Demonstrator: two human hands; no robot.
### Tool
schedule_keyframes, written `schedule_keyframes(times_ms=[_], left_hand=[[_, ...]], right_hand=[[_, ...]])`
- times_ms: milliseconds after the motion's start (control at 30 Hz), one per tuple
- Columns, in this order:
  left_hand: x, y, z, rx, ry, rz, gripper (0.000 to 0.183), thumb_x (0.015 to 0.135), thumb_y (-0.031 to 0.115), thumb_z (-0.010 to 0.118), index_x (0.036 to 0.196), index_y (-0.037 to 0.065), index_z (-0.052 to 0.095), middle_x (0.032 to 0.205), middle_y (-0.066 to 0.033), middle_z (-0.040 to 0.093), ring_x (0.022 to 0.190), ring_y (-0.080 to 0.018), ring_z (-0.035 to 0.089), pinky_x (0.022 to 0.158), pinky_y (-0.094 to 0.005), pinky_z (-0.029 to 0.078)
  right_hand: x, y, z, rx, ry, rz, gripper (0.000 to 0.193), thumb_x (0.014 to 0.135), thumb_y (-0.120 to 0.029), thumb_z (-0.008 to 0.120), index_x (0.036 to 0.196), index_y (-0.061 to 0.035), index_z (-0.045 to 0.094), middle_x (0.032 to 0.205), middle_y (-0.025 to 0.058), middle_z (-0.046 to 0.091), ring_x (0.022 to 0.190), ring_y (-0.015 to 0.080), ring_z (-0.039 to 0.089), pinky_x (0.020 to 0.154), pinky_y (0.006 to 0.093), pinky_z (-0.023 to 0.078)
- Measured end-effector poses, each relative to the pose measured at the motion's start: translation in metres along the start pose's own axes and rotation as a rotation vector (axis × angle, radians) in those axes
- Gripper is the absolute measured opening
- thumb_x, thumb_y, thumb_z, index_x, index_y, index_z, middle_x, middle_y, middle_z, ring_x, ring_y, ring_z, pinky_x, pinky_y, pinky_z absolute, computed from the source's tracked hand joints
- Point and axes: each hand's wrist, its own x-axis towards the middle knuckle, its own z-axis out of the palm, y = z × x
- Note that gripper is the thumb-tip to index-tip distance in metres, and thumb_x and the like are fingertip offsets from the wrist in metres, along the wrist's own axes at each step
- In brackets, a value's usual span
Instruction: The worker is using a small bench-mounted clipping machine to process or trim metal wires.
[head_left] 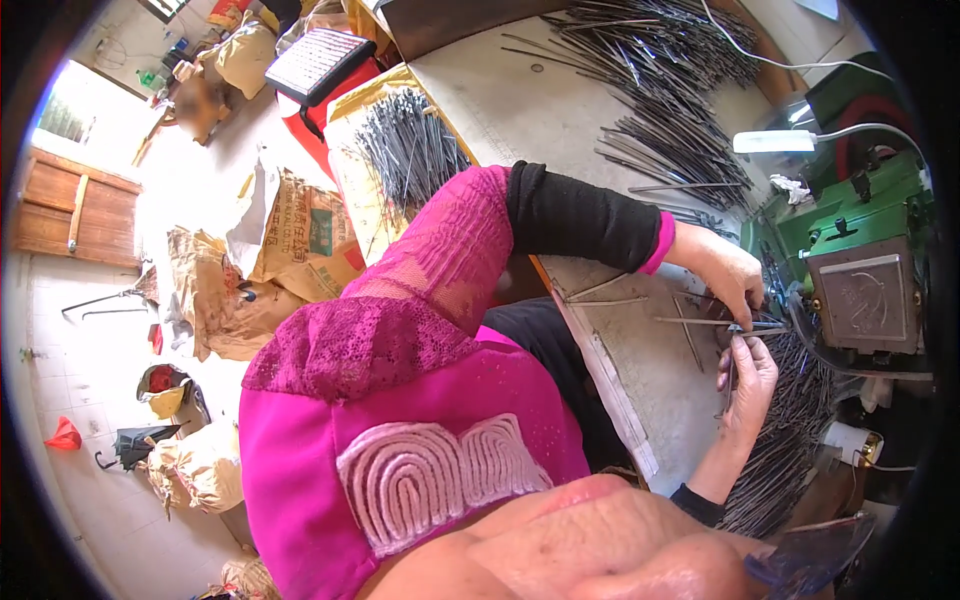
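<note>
My left hand (722, 268), at the end of a black oversleeve, has its fingertips pinched together at a thin metal rod (688, 321). From below, my right hand (752, 388) meets it, thumb and fingertips closed on the same rod. A second, darker rod (731, 388) lies along the fingers of my right hand. The rod's far end reaches the working side of a green machine (822, 228) with a brown metal plate (862, 298). Exactly how the end sits there is too small to tell. A few loose rods (612, 302) lie on the pale worktable (640, 375) beside my hands.
Dark rods (670, 130) are heaped at the table's far side, with another heap (785, 440) by my right forearm. A bundle of rods (410, 140) lies on the left. A white lamp (775, 142) with a cable hangs near the machine. Cardboard and sacks (205, 465) lie on the floor.
</note>
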Motion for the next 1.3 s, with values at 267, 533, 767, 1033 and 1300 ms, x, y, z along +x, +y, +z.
schedule_keyframes(times_ms=[267,533,767,1033,1300], left_hand=[[0.0,-0.004,-0.002,-0.333,-0.143,-0.174,0.025,0.081,0.02,0.062,0.087,-0.004,0.063,0.075,-0.0094,0.067,0.065,-0.0147,0.065,0.056,-0.0259,0.053],[-0.009,0.006,-0.018,-0.47,-0.025,-0.277,0.028,0.077,0.022,0.067,0.088,-0.004,0.062,0.077,-0.0069,0.065,0.066,-0.0106,0.063,0.06,-0.0229,0.051],[0.001,0.005,-0.014,-0.159,-0.044,-0.235,0.025,0.079,0.025,0.063,0.082,0.0,0.066,0.068,-0.0019,0.062,0.056,-0.0059,0.055,0.051,-0.0186,0.043],[0.0,0.008,-0.011,-0.109,-0.115,-0.245,0.028,0.08,0.028,0.064,0.084,0.0,0.066,0.067,-0.0034,0.061,0.054,-0.0077,0.055,0.053,-0.0193,0.045],[-0.005,0.01,-0.038,-0.048,0.098,-0.155,0.036,0.086,0.035,0.057,0.094,0.0,0.063,0.064,-0.002,0.055,0.05,-0.0068,0.049,0.045,-0.0197,0.039]], right_hand=[[0.001,0.0,-0.006,-0.001,0.004,0.007,0.009,0.086,-0.014,0.059,0.086,-0.0051,0.057,0.064,0.0,0.055,0.049,0.0034,0.046,0.04,0.016,0.034],[0.005,-0.015,-0.013,0.051,-0.036,-0.034,0.03,0.079,-0.015,0.06,0.102,0.0031,0.054,0.074,0.0036,0.054,0.059,0.0095,0.048,0.051,0.0209,0.037],[0.005,-0.004,-0.027,0.165,-0.096,-0.009,0.023,0.078,-0.017,0.064,0.093,-0.0002,0.06,0.073,0.003,0.059,0.056,0.0072,0.052,0.049,0.0202,0.042],[0.009,0.002,-0.035,0.353,-0.051,-0.037,0.022,0.083,-0.019,0.062,0.095,-0.001,0.061,0.083,0.0122,0.065,0.069,0.0148,0.064,0.061,0.0257,0.054],[0.017,0.009,-0.038,0.458,0.119,-0.232,0.023,0.086,-0.017,0.058,0.099,0.0022,0.058,0.088,0.0152,0.064,0.075,0.0184,0.064,0.066,0.0281,0.054]])
